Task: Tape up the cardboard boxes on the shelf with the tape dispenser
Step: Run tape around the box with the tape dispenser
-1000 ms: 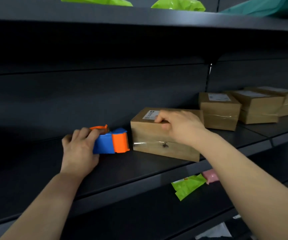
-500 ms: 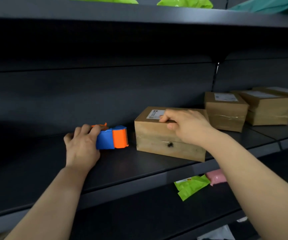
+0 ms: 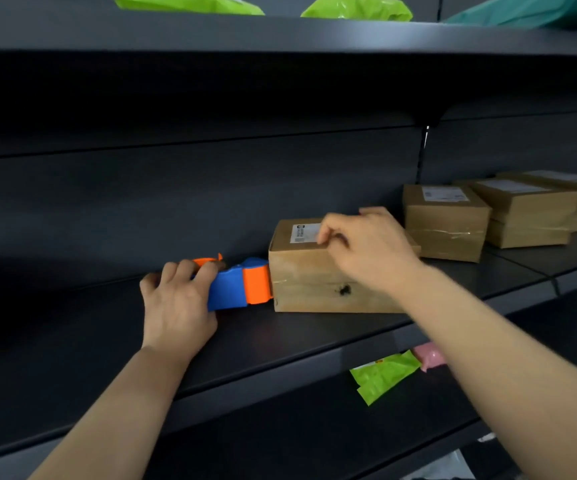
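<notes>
Our left hand point(image 3: 176, 306) grips the dispenser point(image 3: 236, 289), fingers wrapped over its rear, as it sits on the dark shelf point(image 3: 280, 341). Its orange nose touches the left end of the box point(image 3: 314, 289). Our right hand point(image 3: 366, 247) holds that box from above, fingers curled at the edge of its label point(image 3: 302, 233). Other boxes point(image 3: 446, 220) stand further right on the same shelf, apart from ours. On the shelf below lie a green packet point(image 3: 384, 375) and a pink packet point(image 3: 429, 355), touching.
</notes>
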